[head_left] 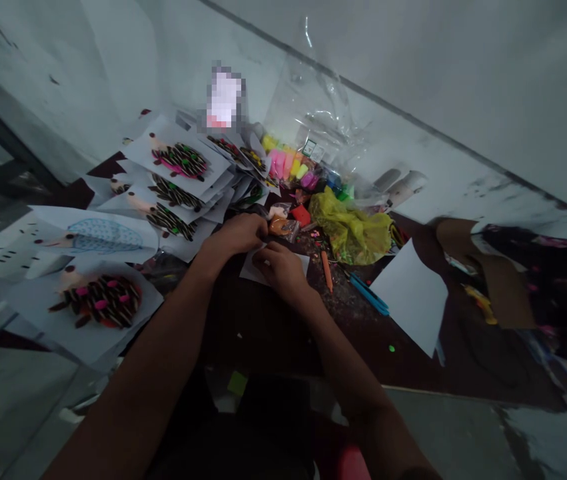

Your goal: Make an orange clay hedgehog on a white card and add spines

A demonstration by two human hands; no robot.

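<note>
White paper (252, 273) is lying back from the desk's (258, 327) front edge, likely light, easily creased and best taken by its corners, as left hand (244, 233) and right hand (284, 268) are curling close about it, their grip impossible to tell.

The dark counter (263, 333) carries a fanned pile of hedgehog pictures (178, 163) at its left end. Near its middle lie a crumpled yellow bag (356, 227), an orange stick (326, 271) and a blue cutter (369, 295), with a white sheet (410, 293) just beside the cutter.
</note>
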